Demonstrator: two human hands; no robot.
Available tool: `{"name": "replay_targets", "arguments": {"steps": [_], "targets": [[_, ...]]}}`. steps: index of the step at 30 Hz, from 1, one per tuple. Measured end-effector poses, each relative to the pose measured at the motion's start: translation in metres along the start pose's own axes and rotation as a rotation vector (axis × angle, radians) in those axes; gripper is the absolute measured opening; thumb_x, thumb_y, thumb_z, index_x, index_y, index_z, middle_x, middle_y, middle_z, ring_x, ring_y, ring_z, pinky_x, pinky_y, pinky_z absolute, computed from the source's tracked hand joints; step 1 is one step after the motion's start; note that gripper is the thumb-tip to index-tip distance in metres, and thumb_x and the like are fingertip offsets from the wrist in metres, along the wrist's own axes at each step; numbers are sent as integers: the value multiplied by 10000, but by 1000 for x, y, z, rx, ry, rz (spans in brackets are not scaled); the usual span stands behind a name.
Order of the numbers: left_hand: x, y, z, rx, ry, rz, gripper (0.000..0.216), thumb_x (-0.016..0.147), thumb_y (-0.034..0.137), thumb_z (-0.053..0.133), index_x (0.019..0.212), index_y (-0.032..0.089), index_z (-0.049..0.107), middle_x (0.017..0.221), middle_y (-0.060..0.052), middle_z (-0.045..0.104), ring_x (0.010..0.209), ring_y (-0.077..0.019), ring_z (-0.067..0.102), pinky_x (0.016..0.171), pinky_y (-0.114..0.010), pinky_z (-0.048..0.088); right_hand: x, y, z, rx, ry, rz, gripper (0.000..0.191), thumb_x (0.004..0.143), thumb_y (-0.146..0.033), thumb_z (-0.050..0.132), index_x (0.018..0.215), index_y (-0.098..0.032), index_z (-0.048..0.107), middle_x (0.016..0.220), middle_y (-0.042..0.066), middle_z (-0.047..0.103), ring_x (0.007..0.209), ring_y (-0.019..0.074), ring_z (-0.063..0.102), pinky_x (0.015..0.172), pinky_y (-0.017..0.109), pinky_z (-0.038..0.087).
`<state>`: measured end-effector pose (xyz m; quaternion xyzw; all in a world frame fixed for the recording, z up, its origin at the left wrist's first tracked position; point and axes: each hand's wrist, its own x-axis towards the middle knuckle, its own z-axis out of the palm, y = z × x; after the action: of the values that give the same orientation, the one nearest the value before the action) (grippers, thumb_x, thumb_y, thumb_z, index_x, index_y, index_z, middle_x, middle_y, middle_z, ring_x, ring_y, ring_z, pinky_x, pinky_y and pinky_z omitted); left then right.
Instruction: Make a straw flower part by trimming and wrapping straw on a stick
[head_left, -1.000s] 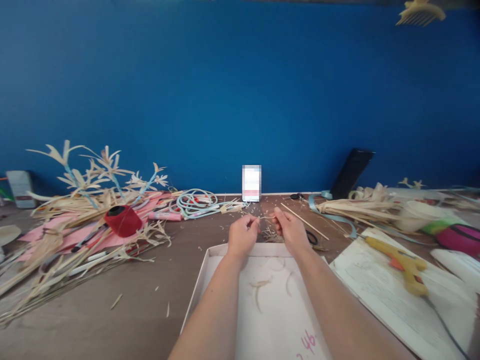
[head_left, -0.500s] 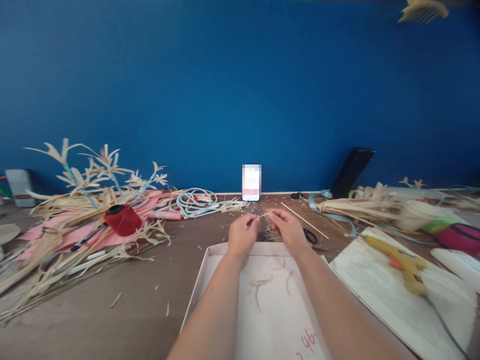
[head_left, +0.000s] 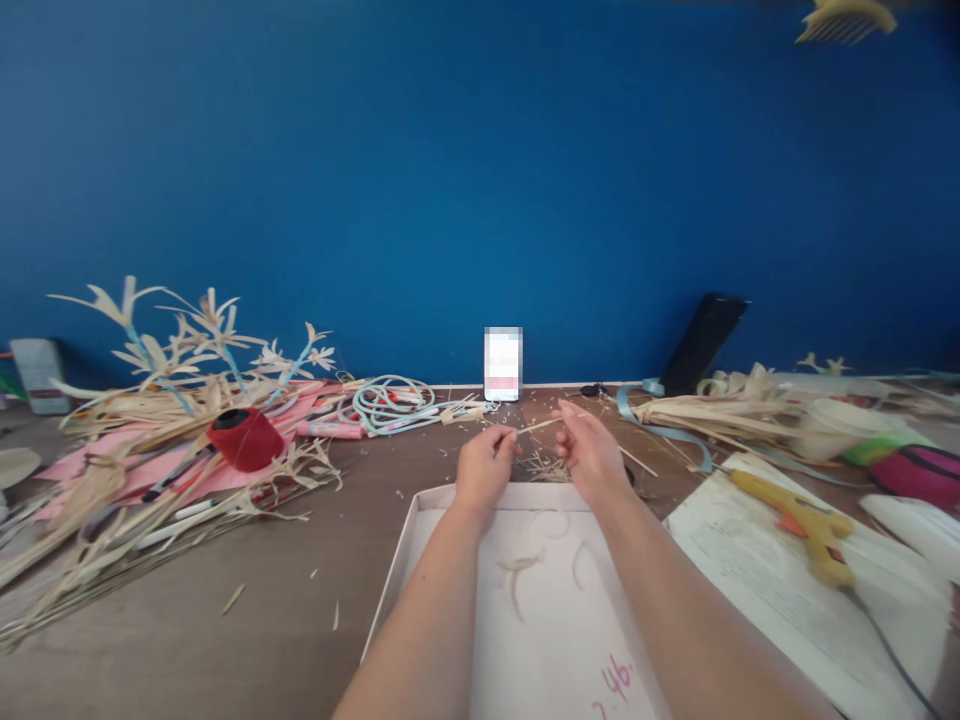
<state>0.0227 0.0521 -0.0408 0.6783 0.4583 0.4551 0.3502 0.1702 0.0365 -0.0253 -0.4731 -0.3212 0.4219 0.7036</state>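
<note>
Just below the middle of my view, toward six o'clock, the left hand (head_left: 482,470) pinches a thin pale strip (head_left: 540,426); it reaches the right hand (head_left: 595,458), whose grip I cannot tell. The white box (head_left: 555,610) is partly covered by arms (head_left: 431,620) and cut off at six o'clock. At twelve, a phone (head_left: 502,366) has a blurred screen. Scraps (head_left: 234,599) litter the brown table (head_left: 300,640), before a blue wall (head_left: 480,170).

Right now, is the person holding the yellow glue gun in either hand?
No, the yellow glue gun lies on white paper, apart from the left hand and right hand.
</note>
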Motion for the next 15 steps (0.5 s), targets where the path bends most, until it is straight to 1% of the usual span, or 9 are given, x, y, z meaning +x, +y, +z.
{"name": "replay_targets", "arguments": {"steps": [1,3,5,6,9,11,15], "targets": [[0,0,0,-2,1,7,252,816,342,421,783,192,621,693,12,647,551,-94,494,553,-205,358,-2,0,2,-11,-65,40,431,632,-431,677,997,-218,597,954,38,624,540,86,506,387,190,375],[0,1,0,-7,1,22,245,814,331,425,767,188,618,684,13,645,569,-96,502,567,-204,364,-6,3,5,-66,-187,104,457,638,-417,684,1038,-210,603,874,31,632,553,99,511,399,194,379],[1,3,-1,-11,-10,32,240,813,325,427,771,186,618,684,10,648,592,-101,518,586,-205,372,-8,7,7,-139,-266,107,431,629,-396,698,1001,-185,637,734,12,613,537,98,493,408,193,371],[1,3,-2,-13,-20,38,239,814,325,428,779,185,619,685,8,651,603,-105,526,595,-207,375,-9,9,8,-168,-281,88,400,622,-391,704,953,-171,660,697,7,601,527,92,481,413,192,367],[0,4,-3,-22,-58,43,242,815,331,430,805,186,623,690,5,661,603,-108,531,594,-210,376,-7,13,7,-205,-237,36,339,604,-414,709,812,-147,691,714,17,614,498,71,454,409,190,354],[0,5,-3,-30,-71,34,249,816,338,428,827,186,624,697,4,666,584,-105,521,576,-210,371,-5,12,6,-187,-190,31,345,607,-430,703,809,-150,688,745,28,632,486,68,451,398,190,351],[1,3,-2,-26,-77,-2,254,812,349,427,830,186,622,704,4,669,552,-99,492,547,-209,356,-1,7,3,-75,-82,29,349,610,-427,702,842,-167,679,826,50,656,481,68,462,370,183,351]]}}
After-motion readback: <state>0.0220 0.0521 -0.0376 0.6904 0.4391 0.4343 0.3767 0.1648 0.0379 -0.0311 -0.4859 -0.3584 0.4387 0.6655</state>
